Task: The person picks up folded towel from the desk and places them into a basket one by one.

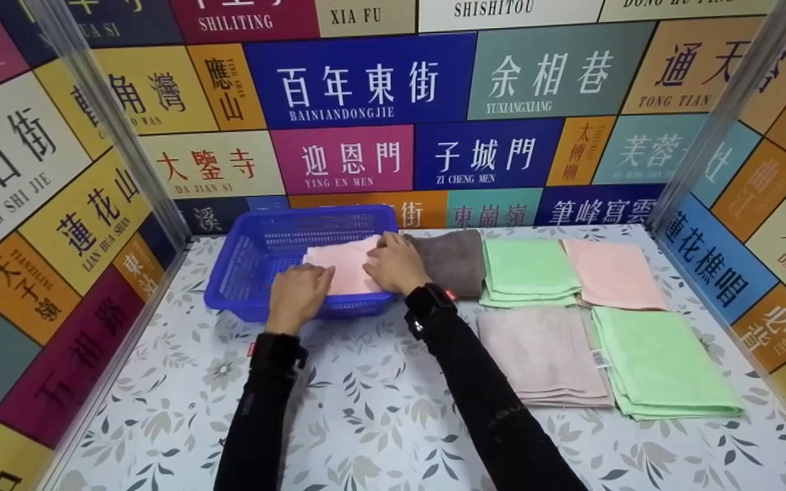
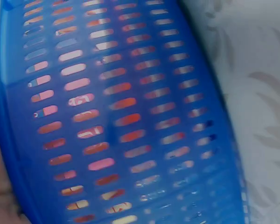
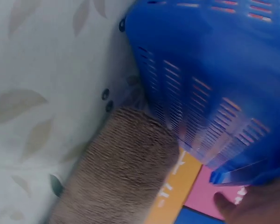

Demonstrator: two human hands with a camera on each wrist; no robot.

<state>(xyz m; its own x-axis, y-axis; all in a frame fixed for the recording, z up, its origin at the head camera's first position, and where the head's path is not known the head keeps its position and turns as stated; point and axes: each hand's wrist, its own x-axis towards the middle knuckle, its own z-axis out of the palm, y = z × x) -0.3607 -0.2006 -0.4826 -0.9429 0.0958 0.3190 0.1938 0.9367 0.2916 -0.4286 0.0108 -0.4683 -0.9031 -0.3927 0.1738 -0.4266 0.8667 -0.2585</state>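
Observation:
A folded pink towel point(image 1: 344, 262) lies low in the right part of a blue plastic basket point(image 1: 236, 273) with slotted walls. My left hand point(image 1: 299, 293) reaches over the basket's front rim and holds the towel's left edge, thumb toward the cloth. On the other side, my right hand point(image 1: 396, 262) grips the towel's right edge with bent fingers, above the basket's right rim. Both wrist views show mostly the basket's outer wall, with the left hand point(image 2: 2, 200) at the lower left corner and the right hand point(image 3: 261, 203) at the lower right; the grip itself is hidden there.
Right of the basket, a folded brown towel point(image 1: 451, 262) lies close to its wall. Beyond it are folded green point(image 1: 529, 269) and pink towels point(image 1: 611, 273). Nearer the front lie a greyish-beige towel point(image 1: 543, 354) and another green towel point(image 1: 669, 361). Sign-printed walls enclose the leaf-patterned table point(image 1: 359, 423).

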